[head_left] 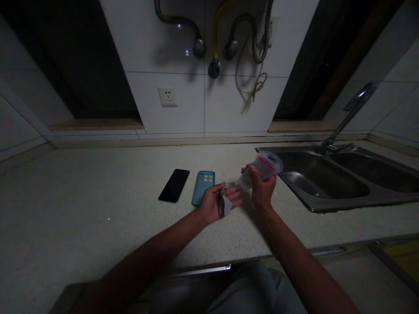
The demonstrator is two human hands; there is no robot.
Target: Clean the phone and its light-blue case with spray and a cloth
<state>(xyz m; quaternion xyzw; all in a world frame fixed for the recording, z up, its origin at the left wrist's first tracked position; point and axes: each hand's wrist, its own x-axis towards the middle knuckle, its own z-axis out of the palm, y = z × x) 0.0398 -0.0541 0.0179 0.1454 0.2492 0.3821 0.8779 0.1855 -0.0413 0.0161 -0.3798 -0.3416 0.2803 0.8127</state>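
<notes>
My right hand [262, 187] is closed around a small clear plastic bag [266, 167] with a pink strip near its mouth, held above the pale counter [98, 205]. My left hand [214, 203] is palm up beside it, fingers curled around a small flat white piece [226, 204] with something dark against it. A teal phone case [203, 187] lies face down just left of my left hand. A black phone [174, 185] lies further left, screen up.
A steel double sink [327, 181] with a tap [350, 115] sits at the right, close to my right hand. A wall socket [168, 97] and hanging hoses [229, 39] are on the tiled wall behind. The counter's front edge runs below my forearms.
</notes>
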